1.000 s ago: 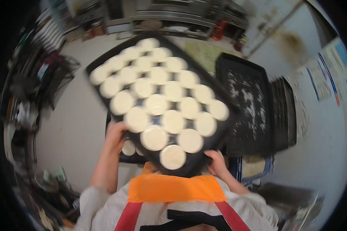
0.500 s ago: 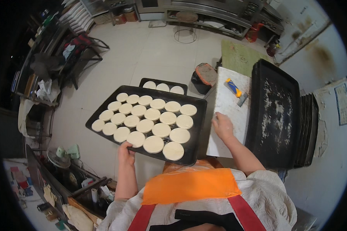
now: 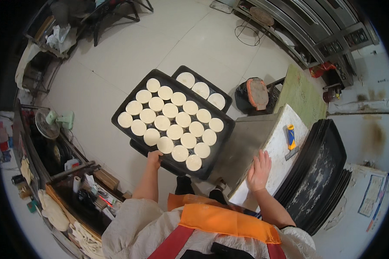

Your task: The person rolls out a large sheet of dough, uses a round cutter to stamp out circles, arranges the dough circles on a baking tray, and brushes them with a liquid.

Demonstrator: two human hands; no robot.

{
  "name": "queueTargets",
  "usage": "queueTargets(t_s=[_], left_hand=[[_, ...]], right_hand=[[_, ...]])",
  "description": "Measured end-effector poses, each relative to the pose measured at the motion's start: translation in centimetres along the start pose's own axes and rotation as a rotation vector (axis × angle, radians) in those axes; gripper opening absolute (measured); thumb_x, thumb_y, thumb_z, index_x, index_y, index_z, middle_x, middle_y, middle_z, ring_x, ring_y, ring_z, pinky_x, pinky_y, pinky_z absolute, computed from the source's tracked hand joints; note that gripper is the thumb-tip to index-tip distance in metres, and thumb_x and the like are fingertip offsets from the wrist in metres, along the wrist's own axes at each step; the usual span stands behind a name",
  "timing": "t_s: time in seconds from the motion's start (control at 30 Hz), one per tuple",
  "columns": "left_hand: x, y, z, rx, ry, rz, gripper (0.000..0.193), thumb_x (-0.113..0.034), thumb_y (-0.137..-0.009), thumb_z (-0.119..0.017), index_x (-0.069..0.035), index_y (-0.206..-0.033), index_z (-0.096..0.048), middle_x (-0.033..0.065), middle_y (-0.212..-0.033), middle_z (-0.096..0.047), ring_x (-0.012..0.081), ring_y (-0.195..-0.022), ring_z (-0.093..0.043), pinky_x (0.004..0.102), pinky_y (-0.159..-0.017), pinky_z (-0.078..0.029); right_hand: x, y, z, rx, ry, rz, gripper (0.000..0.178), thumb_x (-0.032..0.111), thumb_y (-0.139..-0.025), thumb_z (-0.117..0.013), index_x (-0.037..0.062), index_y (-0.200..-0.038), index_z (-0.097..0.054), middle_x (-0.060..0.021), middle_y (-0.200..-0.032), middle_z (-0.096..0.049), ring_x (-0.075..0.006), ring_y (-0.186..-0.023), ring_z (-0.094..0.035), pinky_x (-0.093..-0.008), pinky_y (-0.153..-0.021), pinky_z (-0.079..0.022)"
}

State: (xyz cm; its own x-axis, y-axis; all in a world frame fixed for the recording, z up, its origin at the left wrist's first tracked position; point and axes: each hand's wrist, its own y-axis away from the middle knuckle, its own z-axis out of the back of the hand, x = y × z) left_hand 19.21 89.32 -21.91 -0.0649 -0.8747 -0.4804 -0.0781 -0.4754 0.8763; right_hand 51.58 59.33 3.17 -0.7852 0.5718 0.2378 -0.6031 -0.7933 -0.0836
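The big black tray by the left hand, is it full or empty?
Nearly full: rows of pale round discs cover most of the black tray. Some bare black shows along its right side, and the left hand touches its edge.

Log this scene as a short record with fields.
Left hand: grips the near edge of the upper tray
Upper tray load: rows of pale rounds
Lower tray: partly hidden beneath, pale rounds showing; contact unclear
Right hand: open, holding nothing, by the white counter top; touch unclear
On counter: scraper with blue-and-yellow handle
Right of counter: stacked black trays
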Motion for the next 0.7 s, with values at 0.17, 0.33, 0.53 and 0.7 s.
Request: queueTargets(t_s=[0.17, 0.33, 0.53, 0.7], left_hand=[[2.4, -4.7, 0.5, -0.237, 0.119, 0.023, 0.032, 0.004, -0.061, -0.062, 0.005, -0.092, -0.055, 0.018, -0.09, -0.057, 0.0339, -0.072, -0.057, 0.0459, -0.07, -0.047], [3.1, -2.1, -1.4, -0.219, 0.202, 0.05, 0.017, -0.01, -0.075, -0.063, -0.004, -0.089, -0.055, 0.0061, -0.092, -0.055, 0.0231, -0.087, -0.053, 0.0376, -0.085, -0.044], [3.0, 8.7, -2.0, 0.164, 0.369, -0.257, 0.062, -0.023, -0.079, -0.065, -0.003, -0.134, -0.043, 0.0076, -0.126, -0.054, 0.0227, -0.115, -0.05, 0.0387, -0.093, -0.039], [11.1, 19.0, 1.6, -0.152, -0.339, -0.658, 0.032, -0.02, -0.077, -0.06, -0.003, -0.103, -0.067, 0.0135, -0.099, -0.068, 0.0278, -0.093, -0.064, 0.0373, -0.085, -0.048]], right_hand=[[0.2, 0.3, -0.5, -0.006, 0.007, 0.016, 0.032, 0.008, -0.079, -0.053, -0.0006, -0.11, -0.058, -0.0195, -0.137, -0.043, -0.0419, -0.131, -0.033, -0.0547, -0.108, -0.024], [-0.2, 0.9, -0.9, -0.044, 0.025, 0.089, 0.03, 0.008, -0.08, -0.053, -0.0001, -0.108, -0.059, -0.0192, -0.138, -0.043, -0.0416, -0.132, -0.033, -0.0548, -0.107, -0.024], [0.0, 1.1, -1.3, -0.124, 0.016, 0.154, 0.027, 0.006, -0.08, -0.052, 0.0017, -0.105, -0.059, -0.0207, -0.137, -0.044, -0.0437, -0.128, -0.036, -0.0527, -0.106, -0.027], [-2.1, 1.2, -3.5, -0.177, 0.093, 0.251, 0.03, 0.014, -0.086, -0.049, 0.0004, -0.11, -0.061, -0.0187, -0.137, -0.046, -0.0371, -0.132, -0.035, -0.049, -0.108, -0.026]])
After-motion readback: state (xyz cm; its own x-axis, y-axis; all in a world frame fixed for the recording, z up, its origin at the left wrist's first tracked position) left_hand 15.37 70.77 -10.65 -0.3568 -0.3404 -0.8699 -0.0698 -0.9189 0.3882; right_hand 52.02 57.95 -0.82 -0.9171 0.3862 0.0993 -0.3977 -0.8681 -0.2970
